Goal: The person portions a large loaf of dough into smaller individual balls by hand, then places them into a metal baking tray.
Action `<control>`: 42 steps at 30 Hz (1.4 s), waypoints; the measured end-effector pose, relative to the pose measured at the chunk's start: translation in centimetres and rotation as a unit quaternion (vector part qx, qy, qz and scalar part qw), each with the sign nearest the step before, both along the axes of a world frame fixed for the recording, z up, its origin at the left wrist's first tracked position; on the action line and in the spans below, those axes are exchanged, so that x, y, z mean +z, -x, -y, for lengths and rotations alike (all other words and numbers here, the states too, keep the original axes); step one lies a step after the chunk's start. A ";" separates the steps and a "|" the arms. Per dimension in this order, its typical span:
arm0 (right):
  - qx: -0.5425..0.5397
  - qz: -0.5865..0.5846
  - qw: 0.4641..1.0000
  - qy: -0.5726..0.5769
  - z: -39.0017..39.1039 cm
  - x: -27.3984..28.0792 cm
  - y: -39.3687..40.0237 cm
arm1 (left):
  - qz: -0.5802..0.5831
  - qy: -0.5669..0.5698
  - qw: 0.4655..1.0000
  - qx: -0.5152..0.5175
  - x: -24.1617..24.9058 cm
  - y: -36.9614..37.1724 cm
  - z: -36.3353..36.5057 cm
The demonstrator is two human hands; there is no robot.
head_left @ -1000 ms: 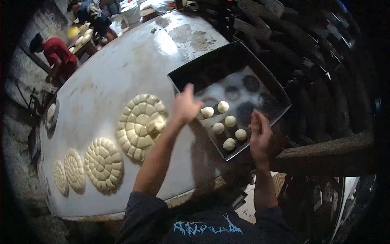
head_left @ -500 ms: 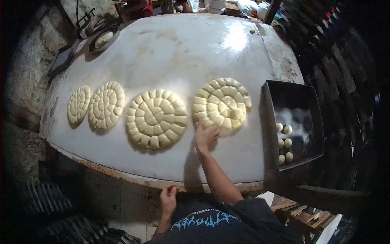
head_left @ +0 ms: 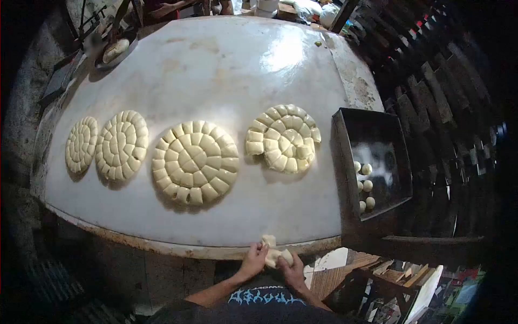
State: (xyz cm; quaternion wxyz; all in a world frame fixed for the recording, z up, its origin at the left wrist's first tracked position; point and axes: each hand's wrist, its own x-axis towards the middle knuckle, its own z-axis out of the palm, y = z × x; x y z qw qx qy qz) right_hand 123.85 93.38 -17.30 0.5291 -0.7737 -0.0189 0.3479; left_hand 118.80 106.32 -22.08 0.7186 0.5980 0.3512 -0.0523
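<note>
At the table's front edge, close to my body, both hands are closed on pale dough pieces [head_left: 273, 256]. My left hand [head_left: 252, 263] grips their left side, and my right hand [head_left: 292, 270] holds the right end. Several pieces seem to hang together; the fingers hide part of them. Ahead on the table lies a round dough slab [head_left: 286, 135] cut into segments, with a gap along its front rim. Left of it is a larger cut dough round [head_left: 195, 162], whole in outline. Two more cut rounds, a dough round [head_left: 122, 146] and a dough round [head_left: 82, 144], lie farther left.
A dark metal tray [head_left: 377, 129] stands at the table's right side, with several small dough balls [head_left: 368, 186] inside. At the far left, a bowl [head_left: 132, 49] holds a dough lump [head_left: 115, 51]. Another person's arm [head_left: 170, 9] shows beyond the far edge.
My right hand has drawn back from the right-hand round to the front edge, bringing dough pieces from its front rim. My left hand has come up and taken hold of them too.
</note>
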 end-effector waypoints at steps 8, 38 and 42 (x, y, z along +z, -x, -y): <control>0.152 0.089 0.947 -0.267 2.7 5.3 -6.2 | 0.214 0.116 0.913 0.327 6.4 -13.1 -7.3; 0.211 0.464 0.829 0.229 4.7 -8.4 -17.2 | -0.001 -0.592 0.783 -0.192 -2.0 0.8 -8.8; 0.222 0.511 0.830 0.028 -3.5 -9.2 -17.1 | 0.099 -0.544 0.827 -0.098 -0.4 -9.8 -6.1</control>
